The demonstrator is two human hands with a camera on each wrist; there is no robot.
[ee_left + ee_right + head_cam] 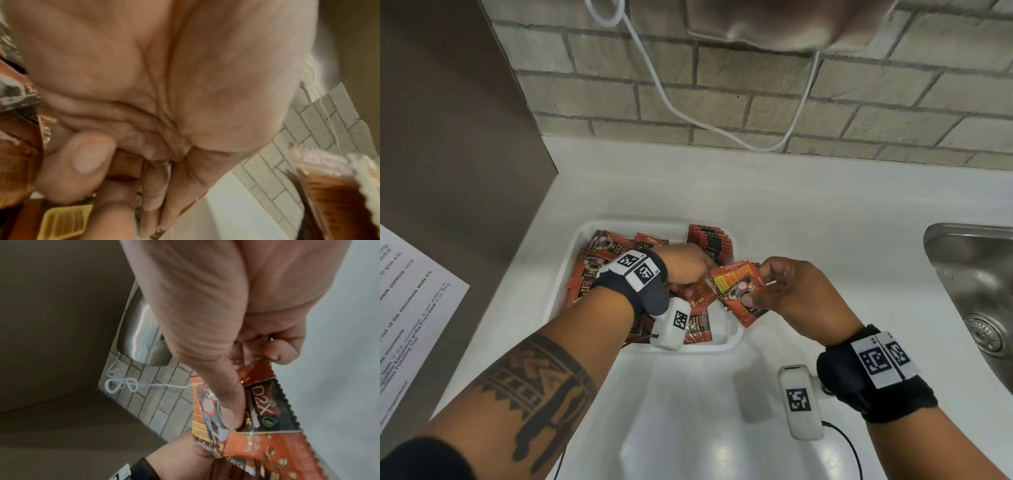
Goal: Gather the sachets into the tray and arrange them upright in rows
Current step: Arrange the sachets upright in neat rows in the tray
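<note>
On the white counter (808, 212), the right hand (796, 294) pinches orange foil sachets (741, 284) – the left hand (685, 269) grips more sachets in the white plastic tray (571, 246).

The sachets (739, 284) pinched in the right hand (798, 294) are glossy crinkly foil with zigzag-cut edges, same as the loose ones under the left hand (688, 270). The tray (571, 250) around them looks like smooth white plastic. The countertop (791, 212) below both hands is glossy white (you can see lights reflecting). Right of the right hand – a brushed-metal sink (969, 274). Beyond the hands, rough matt brick wall (756, 85).
</note>
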